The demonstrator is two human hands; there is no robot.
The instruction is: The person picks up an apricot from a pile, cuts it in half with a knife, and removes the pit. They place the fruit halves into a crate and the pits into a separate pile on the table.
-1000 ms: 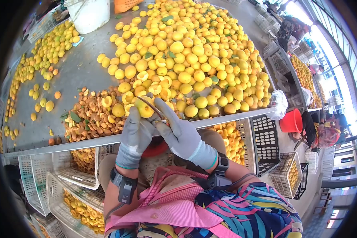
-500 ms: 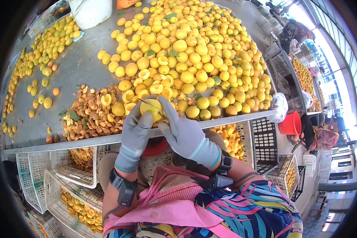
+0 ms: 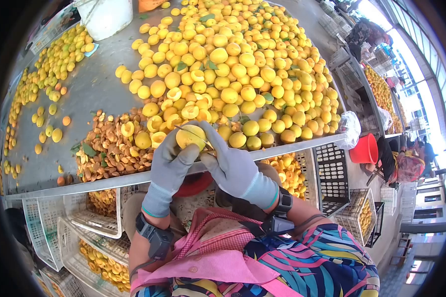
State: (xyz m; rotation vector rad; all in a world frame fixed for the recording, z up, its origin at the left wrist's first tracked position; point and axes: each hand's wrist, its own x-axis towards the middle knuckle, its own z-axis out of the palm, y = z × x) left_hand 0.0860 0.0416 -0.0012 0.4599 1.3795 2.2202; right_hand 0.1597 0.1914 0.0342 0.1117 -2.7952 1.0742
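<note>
A yellow apricot [image 3: 189, 138] is held in the gloved fingers of my left hand [image 3: 167, 166], just above the table's front edge. My right hand [image 3: 235, 171], also gloved, is closed on a thin, narrow blade [image 3: 207, 143] that lies slantwise across the fruit. Most of its handle end is hidden by my fingers. Just beyond my hands are split apricot halves [image 3: 155, 123]. To the left of them lies a heap of brown apricot pits [image 3: 109, 153], with a few leaves among them.
A large pile of whole apricots [image 3: 252, 74] covers the metal table [image 3: 94, 94]. Greener fruit [image 3: 59, 59] and a white bucket [image 3: 105, 20] are farther left. Below the edge stand crates [image 3: 89, 260] of halves. A red bucket [image 3: 364, 149] stands at right, with people beyond.
The apricot has turned slightly in my left fingers, showing a more yellow side. The blade still lies across it. The whole view has shifted slightly.
</note>
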